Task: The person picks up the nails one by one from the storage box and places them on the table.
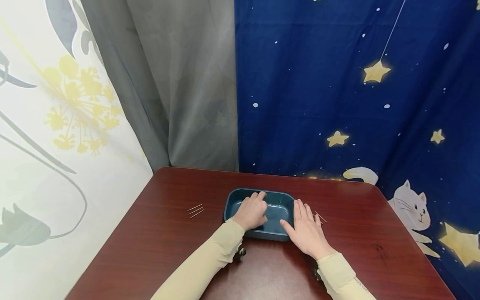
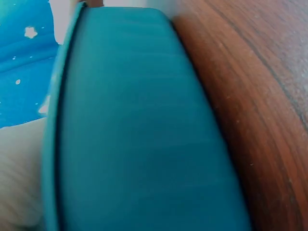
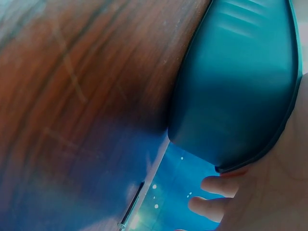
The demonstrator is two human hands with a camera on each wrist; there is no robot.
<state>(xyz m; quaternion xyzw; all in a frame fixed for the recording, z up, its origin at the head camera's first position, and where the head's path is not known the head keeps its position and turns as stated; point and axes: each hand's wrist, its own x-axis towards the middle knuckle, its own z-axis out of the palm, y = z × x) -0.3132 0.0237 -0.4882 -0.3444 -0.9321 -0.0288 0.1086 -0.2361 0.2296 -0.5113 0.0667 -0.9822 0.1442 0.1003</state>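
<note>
A dark teal rectangular tub (image 1: 275, 238) stands on the table, its outer wall filling much of both wrist views. My left hand (image 1: 250, 211) reaches over the near left rim into it, fingers bent; whether they pinch anything is hidden. A thin line, possibly a nail, shows faintly on the tub floor. My right hand (image 1: 308, 233) rests on the right rim with its fingers extended and thumb over the near right corner. Several thin metal nails (image 1: 196, 211) lie left of the tub. More nails (image 1: 321, 217) lie by the right fingers; one nail (image 3: 131, 206) shows in the right wrist view.
The reddish-brown wooden table (image 1: 150, 246) has rounded far corners. Behind it hang a grey curtain (image 1: 202, 91) and a blue star-patterned curtain (image 1: 311, 91). A white floral-patterned cloth (image 1: 93, 175) hangs along the left side.
</note>
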